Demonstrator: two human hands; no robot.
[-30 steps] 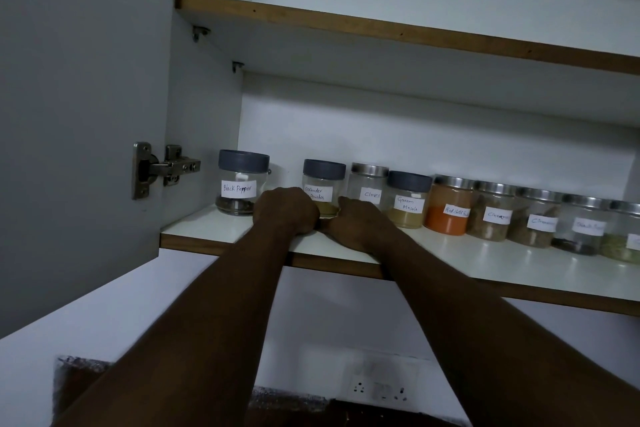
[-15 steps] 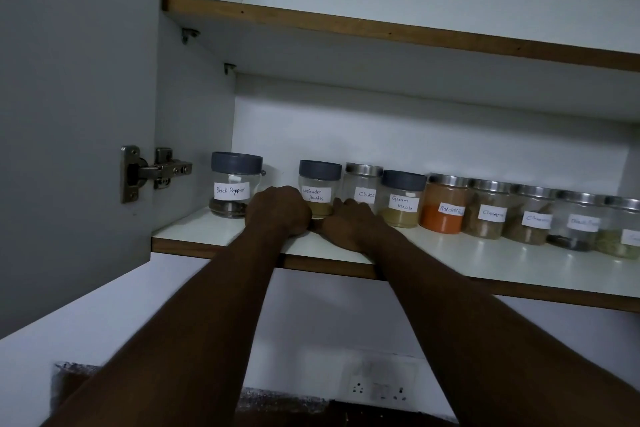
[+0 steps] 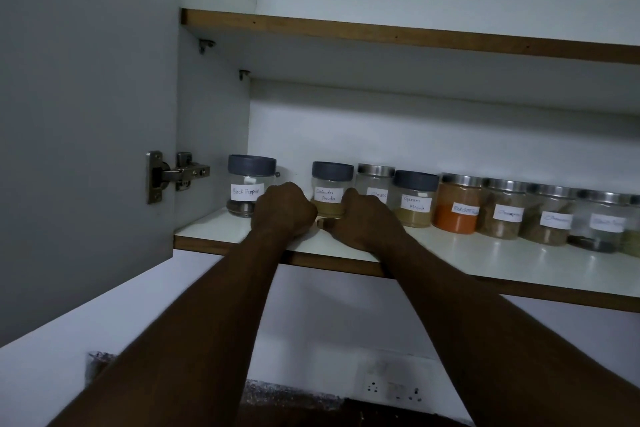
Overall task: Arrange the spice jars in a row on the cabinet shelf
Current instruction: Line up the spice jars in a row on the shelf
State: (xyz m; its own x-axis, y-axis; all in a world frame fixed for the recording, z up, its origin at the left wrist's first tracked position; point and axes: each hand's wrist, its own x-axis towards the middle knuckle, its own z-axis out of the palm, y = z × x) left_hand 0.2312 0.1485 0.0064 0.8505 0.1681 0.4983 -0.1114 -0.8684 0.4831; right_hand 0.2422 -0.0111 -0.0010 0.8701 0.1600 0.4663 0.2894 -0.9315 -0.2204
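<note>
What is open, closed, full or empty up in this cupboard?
Grey cabinet door: swung open.
Grey-lidded clear Black Pepper jar: lid on, upright, nearly empty, standing apart.
Grey-lidded Coriander Powder jar: lid on, upright.
Steel-lidded jar of orange powder: lid on, about half full.
Left hand, right hand: curled, grip hidden.

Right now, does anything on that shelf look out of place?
Yes: the Black Pepper jar stands alone at the left end, a clear gap from the Coriander Powder jar, while the other jars sit close together.

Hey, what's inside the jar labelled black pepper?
A shallow dark layer at the bottom of the black pepper jar; above it mostly clear glass. The left hand covers its lower right part.
</note>
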